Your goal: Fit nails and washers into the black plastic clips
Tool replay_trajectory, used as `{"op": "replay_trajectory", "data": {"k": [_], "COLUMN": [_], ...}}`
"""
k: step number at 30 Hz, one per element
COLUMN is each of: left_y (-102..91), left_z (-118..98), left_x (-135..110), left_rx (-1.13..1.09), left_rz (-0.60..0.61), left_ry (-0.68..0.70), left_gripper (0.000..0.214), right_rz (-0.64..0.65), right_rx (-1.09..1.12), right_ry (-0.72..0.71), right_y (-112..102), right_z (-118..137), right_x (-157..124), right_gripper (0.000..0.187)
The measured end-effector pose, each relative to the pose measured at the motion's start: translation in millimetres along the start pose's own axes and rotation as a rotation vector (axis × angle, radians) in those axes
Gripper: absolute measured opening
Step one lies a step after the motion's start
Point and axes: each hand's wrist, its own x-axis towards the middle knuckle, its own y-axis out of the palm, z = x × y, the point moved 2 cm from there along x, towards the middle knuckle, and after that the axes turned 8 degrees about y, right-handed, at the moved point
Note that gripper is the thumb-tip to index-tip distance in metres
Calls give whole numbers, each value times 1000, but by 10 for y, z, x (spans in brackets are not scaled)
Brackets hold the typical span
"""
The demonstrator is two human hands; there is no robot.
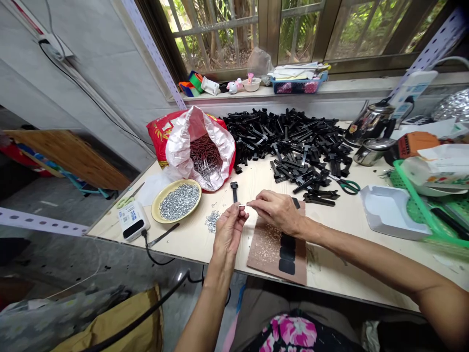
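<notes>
Head view: little of the writing can be read. One orange box [417,144] by the right end of the table [205,244] bears digits that look like 20. The one white device [134,221] at the near left corner has a label with blue print, too small to make out; one red bag [157,129] toward the far left carries a yellow design without legible words.

The left hand [230,222] is raised above the table toward its near edge, palm turned inward, thumb and fingertips pinching one thin metallic piece [242,205]. The right hand [273,210] reaches in from the right, back of the hand up, its fingertips drawn together at the piece's other end. The piece is thus between the two hands, clear of the tabletop. Just beyond it lies one black part [235,191].

Under the right hand, one brown board [256,261] lies along the near edge, with at least three black rounded squares [287,266] in a row. One yellow bowl [156,209] of small metal pieces, too many to count, stands near the left edge; a loose cluster [211,221] lies to its right. Along the far edge is one heap of black parts [289,132], likewise uncountable. Two pairs of scissors show: one by the left edge [126,199], one right of the heap [349,186].
</notes>
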Motion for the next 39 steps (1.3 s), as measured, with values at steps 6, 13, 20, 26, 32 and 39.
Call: {"op": "replay_trajectory", "data": {"k": [6, 13, 20, 26, 32, 39], "left_y": [107, 157, 173, 213, 250, 152], "left_z": [49, 115, 152, 212, 444, 603], "left_x": [-95, -154, -180, -209, -219, -202], "left_rx": [161, 348, 481, 542, 547, 546], "left_rz": [-4, 60, 144, 193, 278, 194], "left_ry": [198, 297, 286, 269, 137, 105], "left_gripper": [28, 25, 25, 25, 28, 56], "right_rz": [-67, -109, -133, 120, 145, 98], "right_rx": [-212, -244, -220, 113, 379, 62], "right_ry": [7, 70, 94, 371, 423, 489], "right_y": [-110, -173, -189, -201, -379, -397], "right_z": [76, 64, 16, -96, -295, -973], "right_x": [-144, -265, -363, -456, -686, -918], "right_gripper": [17, 23, 24, 29, 22, 16]}}
